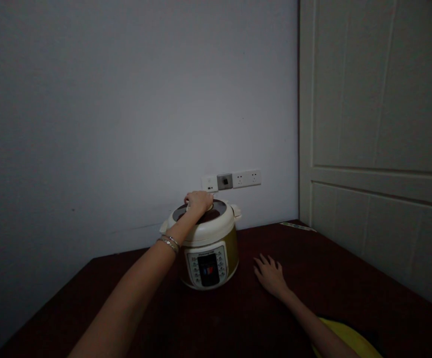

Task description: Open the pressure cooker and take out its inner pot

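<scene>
A pale wall (126, 99) and a panelled door (380, 124) meet behind the far right corner of a dark red table (350, 298). A cream and gold pressure cooker (208, 261) stands upright near the table's far edge, about midway along it. The left hand (199, 201) is closed down on the top of its lid (221, 223), fingers curled together. The right hand (270, 276) lies flat on the table just right of the cooker, fingers spread, holding nothing. A socket strip (238, 179) is on the wall above, and bangles (169, 242) circle the left wrist.
</scene>
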Demonstrator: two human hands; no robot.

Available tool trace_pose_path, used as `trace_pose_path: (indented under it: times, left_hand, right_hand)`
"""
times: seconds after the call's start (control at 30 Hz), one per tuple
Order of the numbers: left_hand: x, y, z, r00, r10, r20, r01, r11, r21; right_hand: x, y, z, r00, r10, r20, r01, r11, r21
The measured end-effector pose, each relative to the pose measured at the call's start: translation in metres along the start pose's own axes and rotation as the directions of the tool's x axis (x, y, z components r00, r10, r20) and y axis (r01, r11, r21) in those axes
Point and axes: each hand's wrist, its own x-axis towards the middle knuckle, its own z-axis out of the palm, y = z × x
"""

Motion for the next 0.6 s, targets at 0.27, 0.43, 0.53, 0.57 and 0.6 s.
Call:
trace_pose_path:
  times: [0.27,0.43,0.53,0.57,0.6]
  left_hand:
    - [-0.003,0.002,-0.008,0.997,0.064,0.051,-0.065,0.997,0.028]
    - [-0.004,0.0,-0.011,0.992,0.106,0.061,-0.109,0.993,0.052]
    - [-0.005,0.0,-0.013,0.991,0.116,0.065,-0.119,0.991,0.057]
    - [-0.005,-0.001,-0.013,0.991,0.118,0.065,-0.121,0.991,0.057]
    - [-0.005,-0.001,-0.014,0.991,0.119,0.066,-0.123,0.991,0.057]
  right_hand:
    - [0.002,0.002,0.003,1.0,-0.003,0.013,0.004,1.0,-0.012]
    - [0.002,0.002,0.002,1.0,0.013,0.012,-0.013,1.0,-0.01]
    - [0.001,0.001,0.001,1.0,0.009,0.0,-0.009,1.0,-0.013]
    - [0.0,0.001,0.0,1.0,0.005,-0.007,-0.005,1.0,-0.015]
    - [-0.001,0.0,-0.001,1.0,0.001,-0.014,-0.001,1.0,-0.017]
